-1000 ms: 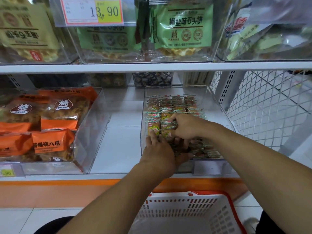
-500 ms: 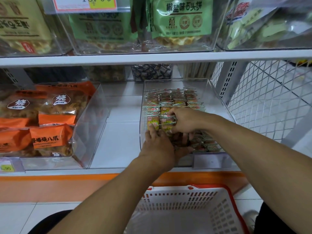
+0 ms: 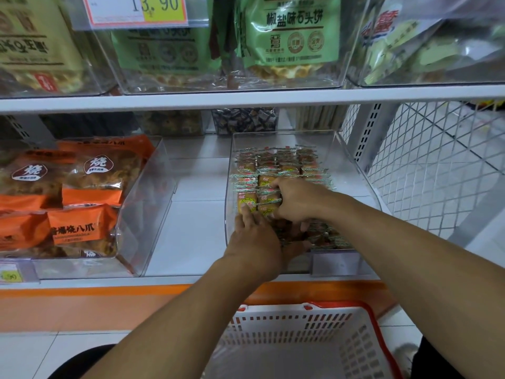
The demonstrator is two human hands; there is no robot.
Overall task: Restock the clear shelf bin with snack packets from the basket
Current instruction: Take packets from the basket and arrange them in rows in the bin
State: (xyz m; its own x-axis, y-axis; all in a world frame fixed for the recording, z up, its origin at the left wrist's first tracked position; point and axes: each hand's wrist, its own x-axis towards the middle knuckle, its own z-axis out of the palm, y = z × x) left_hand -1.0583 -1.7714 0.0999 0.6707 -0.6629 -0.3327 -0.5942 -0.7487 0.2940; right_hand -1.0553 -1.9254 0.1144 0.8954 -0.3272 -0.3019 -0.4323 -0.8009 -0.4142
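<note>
The shelf (image 3: 191, 236) carries the clear bin (image 3: 352, 165), right of a bin of orange bags (image 3: 84, 228); the basket (image 3: 314, 340) sits below, under the arms; snack packets (image 3: 276, 162) fill the bin in rows; the left hand (image 3: 254, 242) lies with straight fingers on the front packets; the right hand (image 3: 295, 201) curls its fingers round packets near the middle.

Price tag (image 3: 136, 9) reads "13.90"; green packet (image 3: 292, 31) "椒盐味石头饼"; orange packet (image 3: 82, 225) "烧八爪".
</note>
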